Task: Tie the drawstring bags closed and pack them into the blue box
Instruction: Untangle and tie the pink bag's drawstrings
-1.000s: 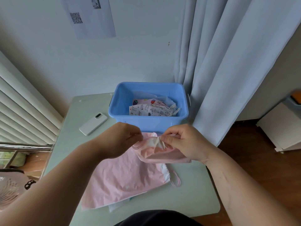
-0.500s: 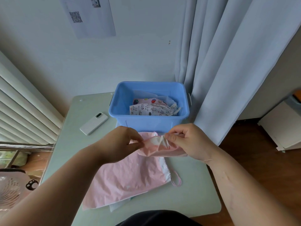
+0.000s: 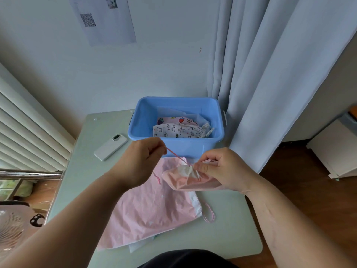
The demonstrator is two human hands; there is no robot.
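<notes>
I hold a small pink drawstring bag (image 3: 190, 180) above the table. My right hand (image 3: 222, 168) pinches its gathered mouth. My left hand (image 3: 140, 161) grips the pink drawstring (image 3: 174, 154), which runs taut from the bag's mouth up to my fingers; a loose end hangs below that hand. Another pink drawstring bag (image 3: 150, 211) lies flat on the table beneath, its cord loop at the right side. The blue box (image 3: 139, 120) stands behind my hands and holds printed bags (image 3: 177, 130) with their cords bunched at the right.
A white phone (image 3: 110, 147) lies on the pale green table (image 3: 231, 229) left of the box. A curtain (image 3: 270, 84) hangs close to the box's right side. Blinds run along the left. A white sheet peeks out under the flat bag.
My left hand has moved up and left away from the bag, drawing the pink cord out taut. The bag's mouth is now gathered at my right fingers.
</notes>
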